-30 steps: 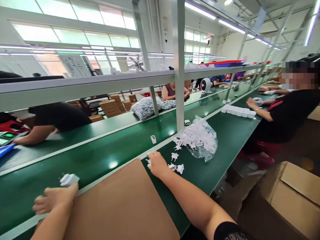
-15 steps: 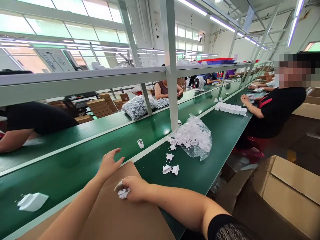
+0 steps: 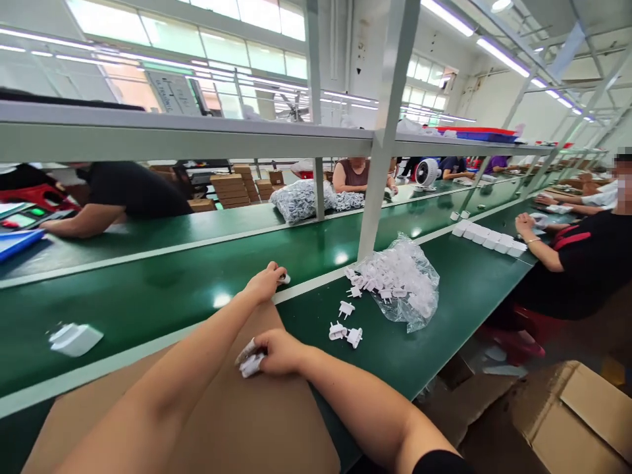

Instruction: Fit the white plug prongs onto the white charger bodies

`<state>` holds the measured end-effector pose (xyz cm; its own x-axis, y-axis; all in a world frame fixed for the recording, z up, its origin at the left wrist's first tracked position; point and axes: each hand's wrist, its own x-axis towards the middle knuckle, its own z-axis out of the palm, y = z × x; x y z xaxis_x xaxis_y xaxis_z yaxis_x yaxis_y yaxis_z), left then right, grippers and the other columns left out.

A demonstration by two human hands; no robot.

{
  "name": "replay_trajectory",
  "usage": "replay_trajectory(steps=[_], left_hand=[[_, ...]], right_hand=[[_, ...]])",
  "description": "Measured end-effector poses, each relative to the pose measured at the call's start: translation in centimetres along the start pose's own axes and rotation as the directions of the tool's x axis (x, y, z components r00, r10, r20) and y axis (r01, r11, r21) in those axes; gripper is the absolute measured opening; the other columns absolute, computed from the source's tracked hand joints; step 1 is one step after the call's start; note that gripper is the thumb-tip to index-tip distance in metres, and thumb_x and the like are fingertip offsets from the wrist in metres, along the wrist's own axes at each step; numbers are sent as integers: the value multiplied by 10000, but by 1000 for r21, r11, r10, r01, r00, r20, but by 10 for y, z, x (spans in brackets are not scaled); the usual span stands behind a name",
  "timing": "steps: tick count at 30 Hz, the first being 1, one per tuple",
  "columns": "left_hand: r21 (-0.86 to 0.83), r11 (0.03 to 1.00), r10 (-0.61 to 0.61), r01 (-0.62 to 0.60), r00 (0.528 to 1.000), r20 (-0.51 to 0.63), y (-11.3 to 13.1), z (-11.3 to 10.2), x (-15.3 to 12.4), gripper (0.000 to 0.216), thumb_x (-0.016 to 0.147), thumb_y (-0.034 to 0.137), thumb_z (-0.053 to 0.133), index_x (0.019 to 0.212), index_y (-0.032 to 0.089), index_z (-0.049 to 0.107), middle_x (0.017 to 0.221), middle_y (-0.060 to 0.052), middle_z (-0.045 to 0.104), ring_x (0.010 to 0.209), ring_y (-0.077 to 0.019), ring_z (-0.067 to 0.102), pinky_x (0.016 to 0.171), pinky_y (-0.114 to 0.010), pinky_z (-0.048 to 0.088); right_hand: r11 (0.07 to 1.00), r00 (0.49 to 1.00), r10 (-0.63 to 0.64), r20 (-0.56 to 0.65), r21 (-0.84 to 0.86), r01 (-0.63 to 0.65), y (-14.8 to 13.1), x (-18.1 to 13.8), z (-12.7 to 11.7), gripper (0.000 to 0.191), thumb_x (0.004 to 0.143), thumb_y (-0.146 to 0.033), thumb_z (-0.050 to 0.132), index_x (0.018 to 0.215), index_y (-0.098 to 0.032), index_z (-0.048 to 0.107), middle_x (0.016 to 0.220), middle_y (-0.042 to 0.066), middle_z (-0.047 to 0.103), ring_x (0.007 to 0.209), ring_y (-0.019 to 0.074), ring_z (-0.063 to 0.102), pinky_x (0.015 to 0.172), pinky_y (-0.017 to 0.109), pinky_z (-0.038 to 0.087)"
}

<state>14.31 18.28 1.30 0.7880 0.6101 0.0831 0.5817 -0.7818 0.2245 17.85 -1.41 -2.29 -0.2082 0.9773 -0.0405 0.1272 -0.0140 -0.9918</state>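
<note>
My left hand [image 3: 265, 283] reaches out over the green belt, fingers closed on a small white charger casing [image 3: 284, 279], mostly hidden by the fingers. Above a brown cardboard sheet [image 3: 217, 408] is my right hand [image 3: 280, 352], shut on a white plug piece [image 3: 251, 365]; a pale covering is on one of its fingertips. Just right of it, loose two-pin plug pieces [image 3: 346, 309] lie on the green table. Behind these sits a clear plastic bag [image 3: 427, 299] full of similar white pieces. A larger white charger [image 3: 76, 340] lies on the belt to the left.
A grey post [image 3: 385, 145] and a shelf beam [image 3: 197, 141] stand across the belt [image 3: 162, 270]. At right, a co-worker [image 3: 587, 257] sits by a row of white casings [image 3: 488, 238]. An open cardboard box [image 3: 582, 421] stands lower right. Other people work across the belt.
My left hand has moved forward and right and closed on the white casing that lay on the belt. My right hand still holds its plug piece. The view has turned left.
</note>
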Motion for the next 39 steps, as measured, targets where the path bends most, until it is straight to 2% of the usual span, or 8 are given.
replay_trajectory(steps=[6, 11, 15, 20, 23, 28, 33, 39], left_hand=[[-162, 986, -73, 42, 979, -191, -8, -27, -84, 277, 933, 263, 569, 1180, 162, 644, 1226, -130, 643, 1066, -273, 648, 953, -378, 507], [-419, 896, -231, 146, 960, -160, 5, -34, -177, 298, 939, 420, 625, 1102, 175, 670, 982, -64, 719, 790, -209, 637, 729, -323, 491], [-439, 897, -152, 55, 970, -188, 27, -17, -220, 256, 970, 354, 581, 1142, 185, 668, 1076, -88, 722, 935, -240, 654, 808, -351, 491], [-545, 834, -84, -81, 959, -271, 31, 6, -223, 317, 945, 382, 667, 1190, 182, 651, 1080, -97, 691, 967, -243, 635, 858, -367, 501], [-653, 751, -115, -96, 956, -271, 24, 14, -218, 352, 893, 461, 747, 1095, 181, 676, 999, -73, 689, 925, -228, 631, 806, -340, 499], [-676, 722, -82, -144, 953, -291, 18, 18, -218, 348, 908, 495, 743, 1063, 185, 711, 1027, -79, 717, 974, -232, 633, 875, -354, 483], [-673, 726, -69, -141, 959, -275, 17, 17, -217, 367, 919, 529, 729, 1055, 189, 737, 983, -74, 712, 941, -230, 618, 849, -348, 473], [-670, 733, -84, -122, 960, -266, 18, 14, -218, 374, 927, 543, 711, 1011, 181, 751, 911, -70, 671, 890, -228, 590, 786, -338, 454]], right_hand=[[883, 944, 103, -313, 465, 58, -18, -3, -12, 415, 522, -295, 884, 900, -185, 753, 884, 30, 797, 801, 177, 737, 720, 269, 559], [801, 941, 203, -270, 599, -1, -31, -8, -19, 510, 511, -340, 952, 944, -200, 723, 943, 55, 795, 846, 205, 760, 722, 296, 584], [859, 942, 159, -297, 512, 17, -36, -11, -14, 555, 525, -365, 959, 1005, -211, 729, 914, 30, 790, 827, 189, 749, 785, 321, 592], [971, 913, 42, -405, 230, 58, -43, -14, -15, 478, 604, -370, 927, 1011, -195, 748, 890, 22, 768, 736, 150, 690, 755, 315, 571], [984, 912, -31, -409, 148, 100, -46, -17, -19, 410, 702, -411, 864, 1029, -206, 725, 961, 40, 766, 738, 145, 676, 757, 328, 576], [990, 903, -130, -410, 1, 143, -41, -18, -14, 326, 755, -395, 823, 989, -217, 683, 962, 45, 741, 853, 172, 690, 846, 359, 580], [846, 819, -421, -389, -493, 200, -43, -23, -14, 387, 881, -348, 713, 1250, -237, 680, 1092, 59, 709, 829, 146, 617, 804, 324, 552], [719, 845, -497, -198, -639, 273, -48, -28, -16, 259, 877, -213, 688, 1116, -260, 778, 976, 37, 763, 902, 191, 677, 856, 352, 567]])
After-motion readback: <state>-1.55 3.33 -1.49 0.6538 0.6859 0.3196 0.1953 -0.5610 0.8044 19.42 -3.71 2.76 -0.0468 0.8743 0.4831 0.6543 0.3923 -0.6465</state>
